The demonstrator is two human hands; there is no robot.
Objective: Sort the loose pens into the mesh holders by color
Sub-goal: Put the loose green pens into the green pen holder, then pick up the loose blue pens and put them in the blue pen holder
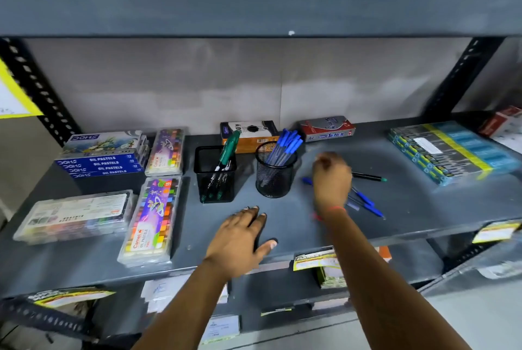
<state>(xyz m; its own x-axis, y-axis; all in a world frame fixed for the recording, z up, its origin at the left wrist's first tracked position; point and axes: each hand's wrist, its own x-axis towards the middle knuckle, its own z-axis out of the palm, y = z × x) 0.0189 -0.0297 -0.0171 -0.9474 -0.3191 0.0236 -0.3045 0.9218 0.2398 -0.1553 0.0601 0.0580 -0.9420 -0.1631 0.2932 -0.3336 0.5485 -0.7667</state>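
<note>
A square black mesh holder (215, 180) stands on the grey shelf (282, 225) and holds green-capped pens. To its right a round black mesh holder (275, 178) is full of blue pens. My right hand (332, 180) hovers with curled fingers just right of the round holder, over loose pens; whether it grips one is hidden. A blue pen tip (307, 181) sticks out left of that hand. Two loose blue pens (367, 204) lie to its right, and a black pen with a green end (368, 177) behind them. My left hand (240, 239) rests flat on the shelf front, empty.
Oil pastel boxes (101, 164) and crayon packs (152, 219) fill the shelf's left side. Pen cartons (327, 127) stand at the back behind the holders. A stack of blue-yellow packs (449, 152) lies at the right. Another shelf (254, 2) hangs low overhead.
</note>
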